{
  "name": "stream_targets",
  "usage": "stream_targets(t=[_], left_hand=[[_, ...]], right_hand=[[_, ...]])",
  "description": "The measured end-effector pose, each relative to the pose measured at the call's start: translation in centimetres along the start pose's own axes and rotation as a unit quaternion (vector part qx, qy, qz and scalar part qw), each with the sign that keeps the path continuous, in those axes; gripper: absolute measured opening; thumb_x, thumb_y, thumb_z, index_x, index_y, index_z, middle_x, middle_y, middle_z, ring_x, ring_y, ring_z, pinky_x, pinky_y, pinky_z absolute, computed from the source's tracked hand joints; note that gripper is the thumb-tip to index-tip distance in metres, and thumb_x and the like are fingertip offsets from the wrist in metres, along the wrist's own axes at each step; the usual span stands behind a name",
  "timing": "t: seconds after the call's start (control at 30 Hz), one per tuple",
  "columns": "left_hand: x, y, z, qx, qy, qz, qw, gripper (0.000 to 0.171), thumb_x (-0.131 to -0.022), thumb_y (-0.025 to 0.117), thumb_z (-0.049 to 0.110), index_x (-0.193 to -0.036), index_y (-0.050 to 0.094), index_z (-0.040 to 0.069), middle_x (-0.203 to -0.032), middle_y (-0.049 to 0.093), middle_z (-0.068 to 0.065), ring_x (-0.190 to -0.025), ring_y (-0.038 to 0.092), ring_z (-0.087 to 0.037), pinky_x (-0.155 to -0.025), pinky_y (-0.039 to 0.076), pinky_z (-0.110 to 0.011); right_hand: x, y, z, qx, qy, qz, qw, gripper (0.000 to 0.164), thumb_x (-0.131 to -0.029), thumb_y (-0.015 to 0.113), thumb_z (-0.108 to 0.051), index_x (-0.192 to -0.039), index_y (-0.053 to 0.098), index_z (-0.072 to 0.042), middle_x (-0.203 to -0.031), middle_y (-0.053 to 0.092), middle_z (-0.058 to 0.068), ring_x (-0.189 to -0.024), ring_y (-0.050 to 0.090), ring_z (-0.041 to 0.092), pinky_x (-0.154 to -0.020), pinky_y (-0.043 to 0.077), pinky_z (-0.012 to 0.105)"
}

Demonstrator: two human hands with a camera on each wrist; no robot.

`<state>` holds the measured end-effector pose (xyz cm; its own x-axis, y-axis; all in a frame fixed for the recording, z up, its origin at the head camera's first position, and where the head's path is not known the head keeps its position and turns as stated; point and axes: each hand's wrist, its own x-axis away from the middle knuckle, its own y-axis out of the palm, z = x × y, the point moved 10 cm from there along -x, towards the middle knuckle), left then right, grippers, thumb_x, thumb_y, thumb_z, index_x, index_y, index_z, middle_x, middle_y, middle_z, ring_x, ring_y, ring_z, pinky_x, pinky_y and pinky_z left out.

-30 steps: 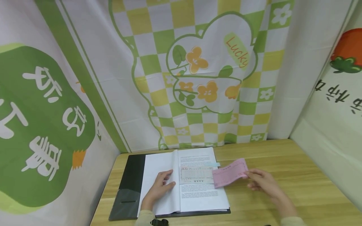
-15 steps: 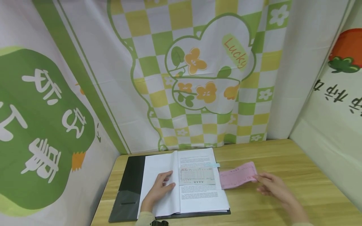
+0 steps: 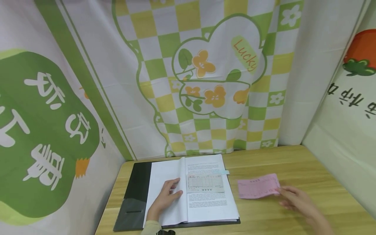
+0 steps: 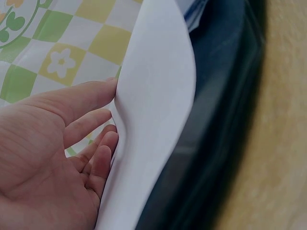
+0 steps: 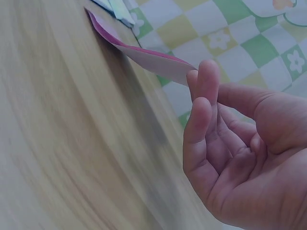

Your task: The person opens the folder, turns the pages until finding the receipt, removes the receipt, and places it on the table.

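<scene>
Between the thumb and fingers of my right hand (image 3: 299, 202) is the right end of a pink printed slip (image 3: 258, 187). The right wrist view shows the slip (image 5: 153, 64) bowed, lifted off the wood near the fingertips. My left hand (image 3: 165, 199) rests on the turned white pages (image 3: 173, 209) of an open document folder (image 3: 133, 189), its fingers spread and slightly bent. In the left wrist view the fingertips of that hand (image 4: 62, 143) touch the curved paper (image 4: 153, 96). A pale printed slip with a grid (image 3: 205, 183) lies on the folder's right-hand page (image 3: 207, 209).
A light blue tab (image 3: 224, 172) sticks out from the page's right edge. The folder lies on a wooden table (image 3: 293, 163). Printed cloths hang around it, a checkered one (image 3: 211, 124) at the back and others at both sides.
My right hand has moved right and toward me with the pink slip, which has come off the folder's page and now hangs over the table. The left hand stays in place.
</scene>
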<state>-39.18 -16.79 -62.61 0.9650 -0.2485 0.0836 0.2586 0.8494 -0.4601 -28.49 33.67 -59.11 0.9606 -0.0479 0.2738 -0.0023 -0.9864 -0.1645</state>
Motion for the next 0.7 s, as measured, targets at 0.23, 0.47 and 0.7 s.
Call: stream_targets(t=[0.23,0.47,0.7], left_hand=[[-0.1,0.0,0.1,-0.001,0.0,-0.002,1.0,0.064,-0.098,0.076,0.028,-0.154,0.052,0.011,-0.148,0.045,-0.014,-0.133,0.047,-0.035,-0.114,0.038,-0.06],[-0.1,0.0,0.0,0.001,0.001,-0.001,1.0,0.064,-0.097,0.076,0.029,-0.154,0.053,0.011,-0.149,0.044,-0.015,-0.134,0.047,-0.035,-0.115,0.037,-0.061],[0.0,0.0,0.1,-0.001,0.003,-0.005,1.0,0.064,-0.098,0.076,0.029,-0.154,0.052,0.01,-0.149,0.044,-0.015,-0.134,0.047,-0.036,-0.114,0.037,-0.061]], right_hand=[[0.0,-1.3,0.8,0.019,0.018,0.005,1.0,0.047,-0.109,0.06,-0.024,-0.133,0.056,0.016,-0.102,0.077,-0.005,-0.08,0.075,0.017,-0.076,0.064,0.035],[-0.3,-2.2,1.4,0.051,0.031,0.024,0.998,0.057,-0.109,0.059,-0.024,-0.14,0.044,0.022,-0.099,0.076,-0.002,-0.075,0.074,0.017,-0.069,0.062,0.031],[-0.5,-3.0,2.5,0.061,0.037,0.028,0.997,0.053,-0.109,0.058,-0.021,-0.138,0.046,0.021,-0.095,0.077,-0.002,-0.068,0.071,0.016,-0.06,0.059,0.027]])
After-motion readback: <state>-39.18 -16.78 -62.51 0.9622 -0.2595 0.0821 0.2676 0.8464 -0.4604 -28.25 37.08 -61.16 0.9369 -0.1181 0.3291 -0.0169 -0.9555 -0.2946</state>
